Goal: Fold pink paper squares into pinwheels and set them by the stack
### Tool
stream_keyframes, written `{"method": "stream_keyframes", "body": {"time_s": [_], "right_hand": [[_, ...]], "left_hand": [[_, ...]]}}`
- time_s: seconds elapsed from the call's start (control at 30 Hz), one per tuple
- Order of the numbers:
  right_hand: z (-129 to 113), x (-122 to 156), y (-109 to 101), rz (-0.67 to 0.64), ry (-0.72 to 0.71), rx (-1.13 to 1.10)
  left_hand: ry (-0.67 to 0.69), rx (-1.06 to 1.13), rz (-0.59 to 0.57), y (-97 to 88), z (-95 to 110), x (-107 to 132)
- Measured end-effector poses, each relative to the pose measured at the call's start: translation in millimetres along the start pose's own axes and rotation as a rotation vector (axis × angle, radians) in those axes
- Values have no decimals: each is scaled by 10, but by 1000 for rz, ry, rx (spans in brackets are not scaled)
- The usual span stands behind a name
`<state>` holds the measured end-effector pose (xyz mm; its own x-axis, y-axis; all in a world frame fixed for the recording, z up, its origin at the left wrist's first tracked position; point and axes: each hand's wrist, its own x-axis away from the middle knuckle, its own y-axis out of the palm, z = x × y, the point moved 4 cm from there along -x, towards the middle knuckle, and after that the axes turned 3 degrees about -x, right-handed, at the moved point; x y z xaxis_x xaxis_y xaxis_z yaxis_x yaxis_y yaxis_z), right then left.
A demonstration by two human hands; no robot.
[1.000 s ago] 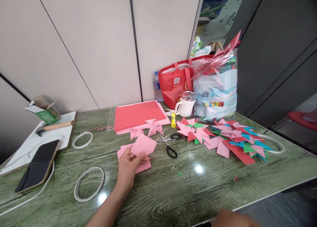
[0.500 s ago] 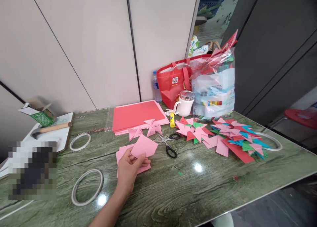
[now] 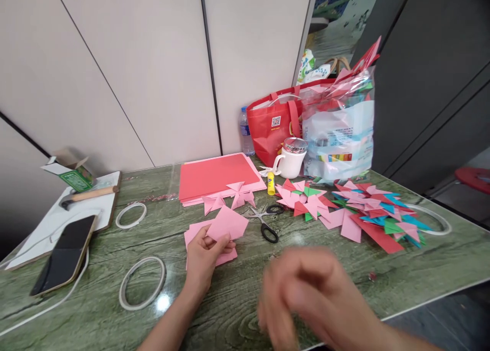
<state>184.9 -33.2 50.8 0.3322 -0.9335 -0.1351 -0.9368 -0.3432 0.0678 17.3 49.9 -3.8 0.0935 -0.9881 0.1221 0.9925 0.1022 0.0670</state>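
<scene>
My left hand (image 3: 205, 256) pinches a folded piece of pink paper (image 3: 228, 222) between thumb and fingers. Underneath it on the table lie flat pink paper sheets (image 3: 193, 233). My right hand (image 3: 310, 297) is in the foreground, smeared by motion, its fingers bent; whether anything is in them I cannot make out. Black-handled scissors (image 3: 264, 220) lie partly spread just right of the pink paper. Behind are folded pink paper pieces (image 3: 238, 195), some resting on a stack of red and pink sheets (image 3: 218, 176). A yellow glue stick (image 3: 271, 184) stands close by.
Folded colored paper shapes (image 3: 377, 210) are heaped at right, near a white mug (image 3: 293, 159), a red bag (image 3: 270, 129) and a filled plastic bag (image 3: 339, 131). At left are tape rolls (image 3: 142, 283), a phone (image 3: 65, 256), a hammer (image 3: 90, 195) and a small box (image 3: 72, 176).
My right hand has come into view at the lower right. My left hand still holds the pink paper. The camera view has shifted slightly, and a green scrap is now hidden behind my right hand.
</scene>
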Motion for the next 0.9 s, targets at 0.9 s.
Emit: {"method": "stream_keyframes", "body": {"time_s": [0.9], "right_hand": [[795, -939, -270, 116, 190, -155]], "left_hand": [[-30, 25, -50, 18, -12, -12]]}}
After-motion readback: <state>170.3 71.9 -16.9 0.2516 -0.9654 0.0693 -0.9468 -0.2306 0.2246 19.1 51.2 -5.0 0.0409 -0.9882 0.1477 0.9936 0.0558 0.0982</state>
